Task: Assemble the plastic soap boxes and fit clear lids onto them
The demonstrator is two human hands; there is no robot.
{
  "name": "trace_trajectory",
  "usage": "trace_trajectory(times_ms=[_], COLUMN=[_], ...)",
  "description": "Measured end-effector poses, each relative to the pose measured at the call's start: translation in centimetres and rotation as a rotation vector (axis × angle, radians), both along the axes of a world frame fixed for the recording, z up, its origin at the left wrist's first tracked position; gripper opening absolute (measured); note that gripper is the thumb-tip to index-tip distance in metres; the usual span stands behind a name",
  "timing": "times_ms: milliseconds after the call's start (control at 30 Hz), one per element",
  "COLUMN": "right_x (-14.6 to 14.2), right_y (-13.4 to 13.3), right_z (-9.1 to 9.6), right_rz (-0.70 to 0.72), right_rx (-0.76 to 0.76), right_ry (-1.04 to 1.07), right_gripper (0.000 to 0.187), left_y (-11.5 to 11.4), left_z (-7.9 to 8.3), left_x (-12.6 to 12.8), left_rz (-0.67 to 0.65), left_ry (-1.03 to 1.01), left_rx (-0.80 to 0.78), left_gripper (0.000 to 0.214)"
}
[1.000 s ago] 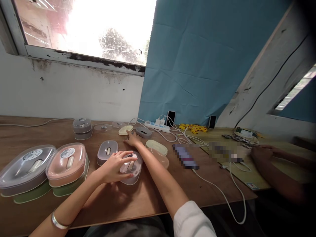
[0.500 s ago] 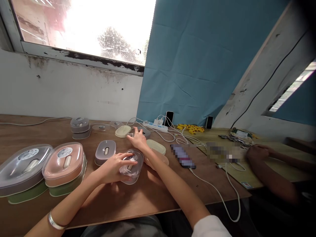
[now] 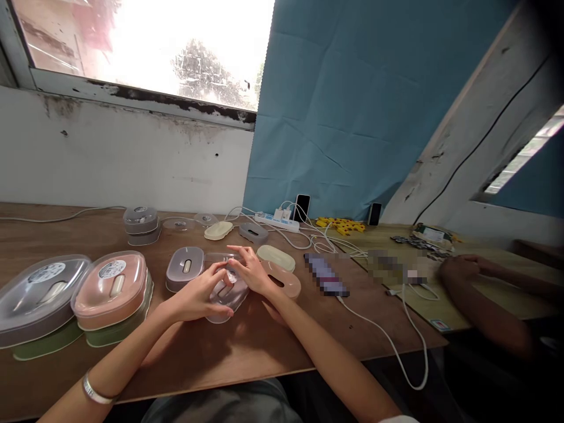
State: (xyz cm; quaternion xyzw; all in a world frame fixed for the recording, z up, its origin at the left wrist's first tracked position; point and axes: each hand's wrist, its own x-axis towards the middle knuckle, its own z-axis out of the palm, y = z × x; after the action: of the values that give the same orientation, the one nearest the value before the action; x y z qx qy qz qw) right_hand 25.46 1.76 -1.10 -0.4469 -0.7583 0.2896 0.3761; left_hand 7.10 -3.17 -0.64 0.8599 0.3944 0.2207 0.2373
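A small clear plastic lid (image 3: 235, 298) with a round sticker and a grip slot is tilted between my hands above the table's front part. My left hand (image 3: 200, 298) grips its left side, thumb at the near edge and fingers on top. My right hand (image 3: 253, 273) is on its far right side, with bent fingers on the lid and its index finger stretched out; its thumb is hidden. Just behind lies another clear lid (image 3: 215, 257). To the left stands a small grey-lilac box (image 3: 185, 267). A peach slotted lid (image 3: 286, 281) and a cream lid (image 3: 277, 258) lie to the right.
Two large lidded boxes, one grey (image 3: 44, 294) and one peach (image 3: 110, 294), stand at the left. Farther back are stacked grey boxes (image 3: 141, 224), a grey slotted lid (image 3: 254, 232) and a power strip (image 3: 277, 221). A phone (image 3: 326, 275) and cables lie right. Another person's arm (image 3: 480, 299) rests beyond.
My right hand has drawn back from the rear of the table to the clear lid. The lid has tilted and shifted slightly left, with my left hand still gripping it.
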Motion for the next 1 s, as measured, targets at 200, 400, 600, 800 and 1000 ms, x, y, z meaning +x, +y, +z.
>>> trace_trajectory(times_ms=[200,400,600,800,1000], right_x=[0.2,0.5,0.5,0.4,0.2], right_y=[0.2,0.6,0.8,1.2,0.7], right_z=[0.0,0.1,-0.3,-0.7,-0.4], right_rz=[-0.008,-0.051,-0.097,-0.114,-0.115], right_rx=[-0.005,-0.044,-0.007,0.002,0.065], right_ry=[0.037,0.073,0.145,0.198,0.2], right_gripper=[0.03,0.031,0.038,0.039,0.042], left_y=[0.4,0.9,0.9,1.1,0.9], left_z=[-0.1,-0.6,-0.3,-0.4,-1.1], left_x=[-0.4,-0.6,-0.8,-1.3,-0.3], left_rz=[0.168,0.254,0.306,0.31,0.295], left_ry=[0.038,0.022,0.06,0.045,-0.004], left_rx=[0.028,0.05,0.01,-0.023,0.025], left_gripper=[0.034,0.036,0.041,0.044,0.049])
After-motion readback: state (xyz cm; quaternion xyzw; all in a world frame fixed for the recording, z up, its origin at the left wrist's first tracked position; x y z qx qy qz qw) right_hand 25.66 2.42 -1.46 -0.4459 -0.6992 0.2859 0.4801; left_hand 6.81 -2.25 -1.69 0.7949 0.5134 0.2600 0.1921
